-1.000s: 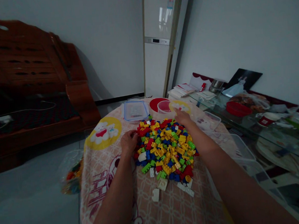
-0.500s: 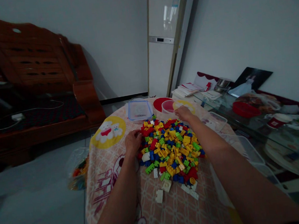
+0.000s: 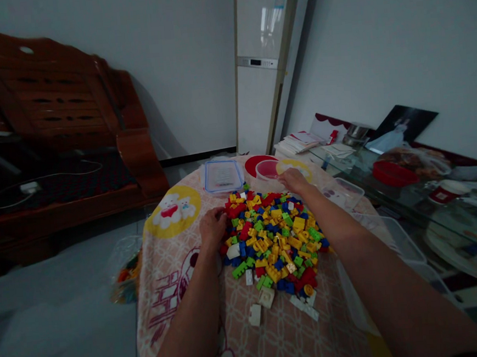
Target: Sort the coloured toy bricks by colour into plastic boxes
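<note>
Round bowl point(image 3: 266, 183) just left of the nearer right hand point(image 3: 293, 180); left hand point(image 3: 213, 225) at the brick pile's point(image 3: 274, 236) edge; fingers bent, any hold indiscernible.

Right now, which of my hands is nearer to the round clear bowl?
Right. Your right hand is by the near right edge of the bowl; contact is unclear. Your left hand is farther away, at the left side of the brick pile.
</note>
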{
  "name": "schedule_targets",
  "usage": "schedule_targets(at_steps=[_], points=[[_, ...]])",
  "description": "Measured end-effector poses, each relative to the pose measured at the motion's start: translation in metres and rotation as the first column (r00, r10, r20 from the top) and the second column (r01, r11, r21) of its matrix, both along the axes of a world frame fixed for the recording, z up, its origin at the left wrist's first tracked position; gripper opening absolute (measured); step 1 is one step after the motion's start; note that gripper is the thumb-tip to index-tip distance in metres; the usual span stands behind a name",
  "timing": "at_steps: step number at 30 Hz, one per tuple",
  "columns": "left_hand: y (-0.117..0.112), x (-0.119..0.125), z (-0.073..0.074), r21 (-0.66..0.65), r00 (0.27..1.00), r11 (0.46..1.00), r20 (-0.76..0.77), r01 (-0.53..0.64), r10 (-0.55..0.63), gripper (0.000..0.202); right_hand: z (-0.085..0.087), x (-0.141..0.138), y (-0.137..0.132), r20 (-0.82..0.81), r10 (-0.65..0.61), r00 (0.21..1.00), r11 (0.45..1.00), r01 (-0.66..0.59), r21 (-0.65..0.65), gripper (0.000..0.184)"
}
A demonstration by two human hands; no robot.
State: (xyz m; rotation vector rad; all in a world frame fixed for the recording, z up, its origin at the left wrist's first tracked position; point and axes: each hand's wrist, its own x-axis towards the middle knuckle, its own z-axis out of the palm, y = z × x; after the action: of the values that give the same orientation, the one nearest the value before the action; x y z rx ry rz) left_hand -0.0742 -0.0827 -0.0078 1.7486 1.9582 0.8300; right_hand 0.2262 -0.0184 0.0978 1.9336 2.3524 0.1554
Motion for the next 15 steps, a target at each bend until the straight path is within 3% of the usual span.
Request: schedule_targets(at_steps=[5, 9, 15], points=[[0.000, 0.000, -0.001, -0.002, 1.000, 1.000, 0.003, -0.002, 0.002, 0.038, 0.004, -0.007, -0.006, -0.020, -0.026, 0.999, 0.997, 0.027, 0.066, 0.043], [0.000, 0.001, -0.001, -0.005, 1.000, 1.000, 0.011, -0.009, 0.009, 0.038, 0.000, -0.020, -0.021, -0.098, -0.187, 0.977, 0.964, 0.202, 0.171, 0.041], [-0.001, 0.001, 0.000, -0.012, 1.000, 1.000, 0.010, -0.004, 0.004, 0.039, -0.023, -0.036, -0.029, -0.114, -0.254, 0.960, 0.967, 0.251, -0.045, 0.040]])
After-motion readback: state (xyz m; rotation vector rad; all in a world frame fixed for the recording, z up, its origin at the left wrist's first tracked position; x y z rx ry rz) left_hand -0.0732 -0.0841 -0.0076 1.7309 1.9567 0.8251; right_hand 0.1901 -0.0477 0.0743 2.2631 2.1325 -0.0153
